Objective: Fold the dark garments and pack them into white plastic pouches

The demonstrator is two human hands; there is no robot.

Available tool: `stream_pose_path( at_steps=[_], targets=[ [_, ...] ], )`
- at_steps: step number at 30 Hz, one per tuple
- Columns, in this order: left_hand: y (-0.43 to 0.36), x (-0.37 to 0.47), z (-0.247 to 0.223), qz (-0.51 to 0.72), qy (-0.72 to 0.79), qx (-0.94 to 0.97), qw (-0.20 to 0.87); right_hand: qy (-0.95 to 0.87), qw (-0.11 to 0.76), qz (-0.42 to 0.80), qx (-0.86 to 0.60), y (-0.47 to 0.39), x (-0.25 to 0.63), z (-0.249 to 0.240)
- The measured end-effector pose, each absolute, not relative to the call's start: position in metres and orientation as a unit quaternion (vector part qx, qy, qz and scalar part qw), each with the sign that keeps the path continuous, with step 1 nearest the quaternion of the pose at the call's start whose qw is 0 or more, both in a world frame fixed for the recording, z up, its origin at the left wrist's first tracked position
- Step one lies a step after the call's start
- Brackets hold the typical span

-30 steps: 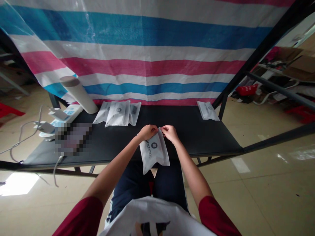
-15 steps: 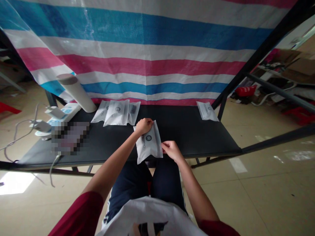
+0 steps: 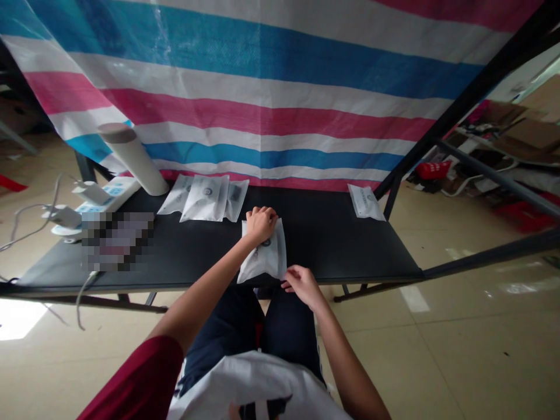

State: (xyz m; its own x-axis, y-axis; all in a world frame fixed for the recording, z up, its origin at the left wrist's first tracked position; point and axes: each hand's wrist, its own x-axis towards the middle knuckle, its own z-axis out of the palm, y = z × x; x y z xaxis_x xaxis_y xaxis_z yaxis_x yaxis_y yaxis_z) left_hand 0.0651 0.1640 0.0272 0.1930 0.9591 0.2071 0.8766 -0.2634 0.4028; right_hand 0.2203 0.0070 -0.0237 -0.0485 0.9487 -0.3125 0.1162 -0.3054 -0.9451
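Observation:
A frosted white zip bag (image 3: 262,262) with a dark round logo lies near the front edge of the black table. My left hand (image 3: 261,223) rests over its upper part, fingers bent and closed on it, hiding the top edge and some of the print. At the bag's lower right corner, my right hand (image 3: 301,286) has thumb and fingertips together on the edge. Behind and to the left, several similar bags (image 3: 203,198) overlap, one with something dark inside. Another such bag (image 3: 366,202) lies alone at the far right.
A white bottle with a grey lid (image 3: 135,160) stands at the back left. Beside it are a power strip (image 3: 116,195) with plugged chargers and a blurred-out device (image 3: 118,240) on a cable. Striped sheeting (image 3: 262,116) hangs behind the black table (image 3: 332,245), framed by dark metal bars.
The bag has been lowered flatter onto the table. My left hand has spread further over its top, and my right hand has slid down to the lower right corner. The view has shifted slightly.

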Motion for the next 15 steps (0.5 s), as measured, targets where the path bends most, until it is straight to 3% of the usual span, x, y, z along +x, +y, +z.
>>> stream_pose_path(
  at_steps=[3, 6, 15],
  targets=[
    [0.137, 0.053, 0.018, 0.278, 0.578, 0.765, 0.062, -0.426, 0.435, 0.557, -0.565, 0.016, 0.222, -0.022],
    [0.113, 0.041, 0.001, 0.302, 0.555, 0.772, 0.072, -0.429, 0.447, 0.555, -0.555, 0.033, 0.224, -0.022],
    [0.099, 0.029, -0.032, 0.346, 0.521, 0.765, 0.152, -0.566, 0.312, 0.492, -0.582, 0.101, 0.216, -0.02]
  ],
)
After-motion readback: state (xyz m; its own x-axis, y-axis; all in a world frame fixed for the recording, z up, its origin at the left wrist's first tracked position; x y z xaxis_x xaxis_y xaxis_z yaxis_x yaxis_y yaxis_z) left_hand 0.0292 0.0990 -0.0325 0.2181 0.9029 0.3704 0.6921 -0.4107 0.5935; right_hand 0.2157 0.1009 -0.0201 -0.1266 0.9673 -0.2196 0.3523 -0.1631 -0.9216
